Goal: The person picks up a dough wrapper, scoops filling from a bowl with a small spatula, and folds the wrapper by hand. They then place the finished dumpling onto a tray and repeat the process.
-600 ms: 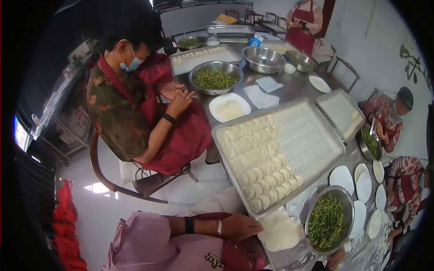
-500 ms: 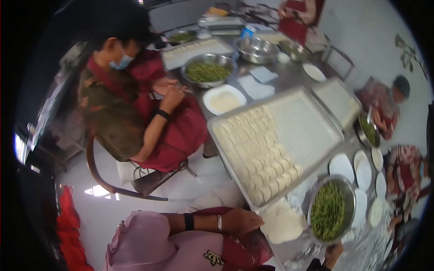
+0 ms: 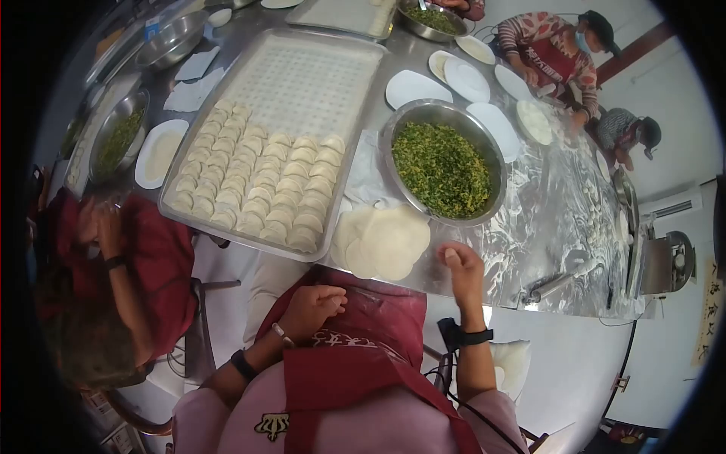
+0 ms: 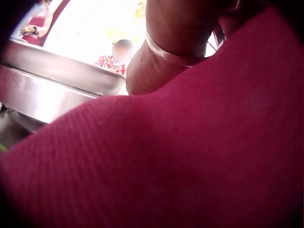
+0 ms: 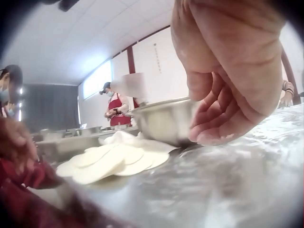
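Between pieces, by judgement: nothing visible in either hand.
Dumplings (image 3: 268, 181) part-fill the tray (image 3: 302, 83), at ten o'clock of the dough rounds (image 3: 382, 242); at half past seven, the left hand (image 3: 314, 309) has loosely curled fingers. The rounds overlap near the worktop's (image 3: 427, 276) edge. At one o'clock, the bowl (image 3: 495, 175) holds filling (image 3: 439, 166). Just past three, the right hand (image 3: 463, 268) has bent fingers. The next move would call for separating one round cleanly.
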The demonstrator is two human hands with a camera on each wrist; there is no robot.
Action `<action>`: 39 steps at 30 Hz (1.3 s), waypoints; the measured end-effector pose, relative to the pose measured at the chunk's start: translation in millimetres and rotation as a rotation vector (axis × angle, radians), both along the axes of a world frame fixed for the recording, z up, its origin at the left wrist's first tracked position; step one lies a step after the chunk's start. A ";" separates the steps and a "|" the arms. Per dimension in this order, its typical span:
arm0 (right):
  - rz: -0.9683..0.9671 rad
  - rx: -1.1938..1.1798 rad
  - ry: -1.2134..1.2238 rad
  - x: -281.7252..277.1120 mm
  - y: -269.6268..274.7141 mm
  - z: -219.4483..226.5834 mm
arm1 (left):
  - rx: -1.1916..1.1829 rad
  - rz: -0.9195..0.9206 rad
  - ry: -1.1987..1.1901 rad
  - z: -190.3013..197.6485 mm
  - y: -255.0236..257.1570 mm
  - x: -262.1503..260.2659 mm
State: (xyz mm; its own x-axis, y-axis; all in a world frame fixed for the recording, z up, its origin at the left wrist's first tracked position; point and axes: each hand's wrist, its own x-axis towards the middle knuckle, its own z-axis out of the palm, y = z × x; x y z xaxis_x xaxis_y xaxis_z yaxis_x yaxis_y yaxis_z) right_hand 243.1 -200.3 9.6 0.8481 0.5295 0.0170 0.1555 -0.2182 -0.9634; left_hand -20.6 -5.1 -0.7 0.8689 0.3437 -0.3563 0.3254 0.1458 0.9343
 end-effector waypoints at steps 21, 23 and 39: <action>-0.353 0.575 0.540 33.0 61.8 8.5 | 1.380 0.017 -0.472 14.0 62.2 163.4; -0.374 0.549 0.523 36.3 53.6 9.2 | 1.386 -0.023 -0.407 17.0 68.9 169.6; -0.251 0.437 0.187 -24.6 12.0 -23.8 | 1.229 -0.036 -0.433 13.4 93.1 190.5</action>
State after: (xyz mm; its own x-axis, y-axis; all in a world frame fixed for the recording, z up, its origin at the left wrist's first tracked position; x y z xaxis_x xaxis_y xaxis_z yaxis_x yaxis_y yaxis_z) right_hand 218.5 -188.4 -14.2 0.9574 0.2876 0.0267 -0.0330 0.2007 -0.9791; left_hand 169.9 88.1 12.7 0.8487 0.2172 0.4823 -0.0478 -0.8767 0.4787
